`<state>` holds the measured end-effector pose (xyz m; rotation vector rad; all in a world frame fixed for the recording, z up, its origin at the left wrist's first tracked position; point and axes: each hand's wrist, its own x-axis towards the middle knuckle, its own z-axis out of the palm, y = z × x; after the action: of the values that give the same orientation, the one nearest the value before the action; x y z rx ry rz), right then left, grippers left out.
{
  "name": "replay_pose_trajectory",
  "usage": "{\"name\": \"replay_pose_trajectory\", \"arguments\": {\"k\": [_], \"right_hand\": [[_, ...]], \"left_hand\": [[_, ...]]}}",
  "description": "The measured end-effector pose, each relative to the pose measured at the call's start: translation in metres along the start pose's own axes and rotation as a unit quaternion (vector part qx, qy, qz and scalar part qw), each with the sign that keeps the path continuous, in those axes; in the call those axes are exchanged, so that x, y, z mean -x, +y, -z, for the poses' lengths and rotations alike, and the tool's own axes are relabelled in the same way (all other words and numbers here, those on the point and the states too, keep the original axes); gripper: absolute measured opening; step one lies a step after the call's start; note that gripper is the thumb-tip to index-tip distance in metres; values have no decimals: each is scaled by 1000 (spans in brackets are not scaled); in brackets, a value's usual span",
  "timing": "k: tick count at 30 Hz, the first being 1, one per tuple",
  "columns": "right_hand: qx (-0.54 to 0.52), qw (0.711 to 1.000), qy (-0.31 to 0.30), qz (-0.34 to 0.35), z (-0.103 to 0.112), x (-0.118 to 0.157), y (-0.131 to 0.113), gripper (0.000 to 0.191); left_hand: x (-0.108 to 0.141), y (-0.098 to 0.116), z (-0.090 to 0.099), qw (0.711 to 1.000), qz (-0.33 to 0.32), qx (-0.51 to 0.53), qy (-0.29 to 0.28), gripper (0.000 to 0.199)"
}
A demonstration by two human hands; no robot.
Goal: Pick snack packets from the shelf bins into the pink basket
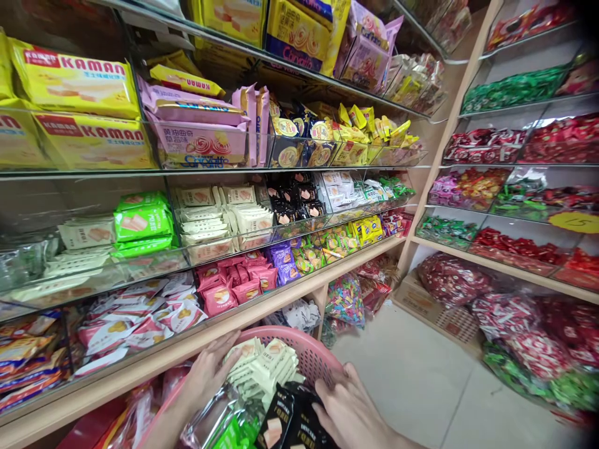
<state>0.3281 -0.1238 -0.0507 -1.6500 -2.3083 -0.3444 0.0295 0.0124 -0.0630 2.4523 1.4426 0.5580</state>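
A pink perforated basket [299, 340] stands low in the middle, holding cream-coloured packets [264, 368], black packets [299, 418] and green packets [236, 433]. My left hand [210, 368] lies along the left side of the basket, beside the cream packets, its fingers stretched out. At the basket's right side is my right hand [346, 399], its fingers bent over the rim and touching the black packets. Clear plastic wrapping [218, 411] lies near my left wrist.
Glass-fronted shelves of packets rise ahead, with a wooden edge [140, 368] close to my left hand. Bagged sweets [519, 330] and a cardboard box [435, 308] sit on the tiled floor [412, 374] at the right.
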Motion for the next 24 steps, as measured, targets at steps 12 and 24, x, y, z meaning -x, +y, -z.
{"name": "replay_pose_trajectory", "arguments": {"k": [12,24], "right_hand": [[7,998,41,45,6,13,2,14],[-1,996,83,44,-16,22,1,17]], "left_hand": [[0,2,2,999,-19,17,46,49],[-1,-2,-2,1000,0,-9,4,62]]}}
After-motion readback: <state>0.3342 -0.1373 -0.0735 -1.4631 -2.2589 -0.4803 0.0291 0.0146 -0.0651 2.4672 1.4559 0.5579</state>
